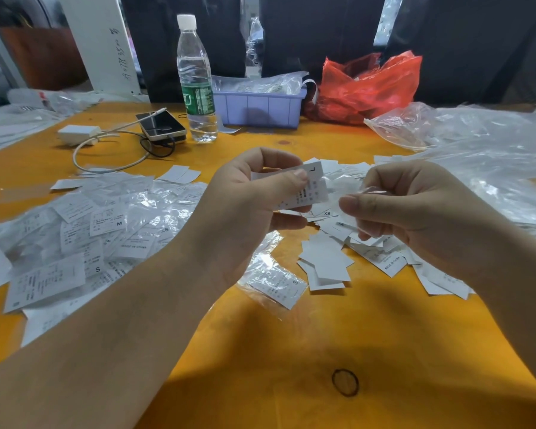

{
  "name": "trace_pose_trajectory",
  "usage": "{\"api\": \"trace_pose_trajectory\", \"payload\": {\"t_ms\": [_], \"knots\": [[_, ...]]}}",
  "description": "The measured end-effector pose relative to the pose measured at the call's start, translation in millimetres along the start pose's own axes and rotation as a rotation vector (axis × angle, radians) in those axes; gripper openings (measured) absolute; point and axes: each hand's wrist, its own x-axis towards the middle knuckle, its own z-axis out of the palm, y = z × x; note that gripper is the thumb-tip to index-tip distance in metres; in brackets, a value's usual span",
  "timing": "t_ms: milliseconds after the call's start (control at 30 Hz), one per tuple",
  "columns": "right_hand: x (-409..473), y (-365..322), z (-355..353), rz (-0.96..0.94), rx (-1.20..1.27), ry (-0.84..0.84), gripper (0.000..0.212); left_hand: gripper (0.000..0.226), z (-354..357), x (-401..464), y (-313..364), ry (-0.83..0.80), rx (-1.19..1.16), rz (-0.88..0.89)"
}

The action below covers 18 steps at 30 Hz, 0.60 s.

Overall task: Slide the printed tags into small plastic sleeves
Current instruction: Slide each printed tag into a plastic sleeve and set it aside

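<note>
Left hand (248,205) pinches an L-marked tag (307,188) by its left end, right hand (415,202) just beside it pinches a clear sleeve (358,193) at its mouth; both look featherlight, tag flexible, sleeve limp and slippery, so grip edges.

Bright orange-yellow tabletop (260,351), with a thin black rubber band (345,382) ringed on it. White tags (324,261) everywhere, fine black print, bold black size letters; the tag (310,187) in hand is white with a black L. Clear, glinting plastic sleeves (155,209) in a heap. Up back: a transparent water bottle (195,78), white cap, green label; a lavender plastic bin (260,108); a vivid red plastic bag (369,85); a black-screened phone (161,125) with a pale gold edge; a white charger (78,133) and cable.
</note>
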Motion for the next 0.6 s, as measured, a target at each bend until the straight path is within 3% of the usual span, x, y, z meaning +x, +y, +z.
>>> {"api": "trace_pose_trajectory", "payload": {"t_ms": [267, 600], "knots": [[1.1, 4.1, 1.6, 0.082, 0.052, -0.105, 0.019, 0.007, 2.5, -1.3, 1.6, 0.017, -0.018, 0.011], [0.2, 3.2, 2.3, 0.072, 0.089, -0.078, 0.032, 0.012, 2.0, -2.6, 0.7, 0.062, 0.101, 0.058]]}}
